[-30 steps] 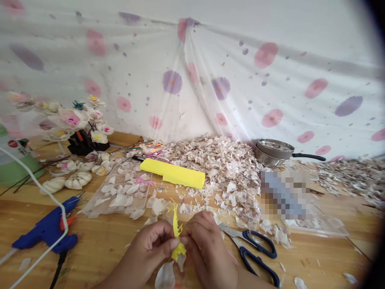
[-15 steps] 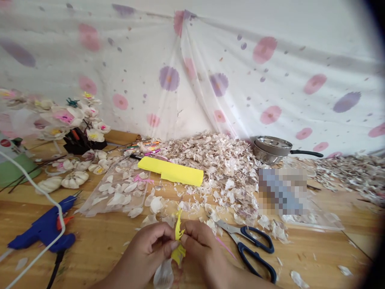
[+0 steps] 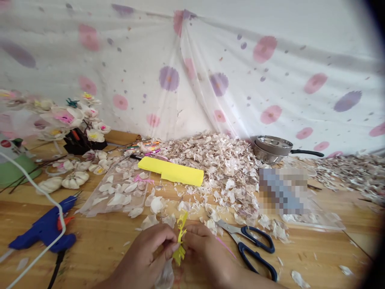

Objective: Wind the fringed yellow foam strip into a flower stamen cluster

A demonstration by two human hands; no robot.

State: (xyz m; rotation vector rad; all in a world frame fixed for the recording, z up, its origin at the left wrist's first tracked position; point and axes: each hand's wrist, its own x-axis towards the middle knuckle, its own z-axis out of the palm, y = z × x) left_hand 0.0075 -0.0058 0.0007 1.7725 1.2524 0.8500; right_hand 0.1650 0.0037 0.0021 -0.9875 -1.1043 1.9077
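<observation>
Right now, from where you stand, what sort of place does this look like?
It looks like a craft workspace for making artificial flowers. A wooden table holds a blue hot glue gun, a large heap of papery petal-like flakes, and finished pale flowers at the left.

A home craft corner — a floral bedsheet (image 3: 168,60) hung behind a wooden table (image 3: 99,228) — with a hot glue gun (image 3: 45,230), scissors (image 3: 243,245) and heaped papery flakes (image 3: 210,172)
</observation>
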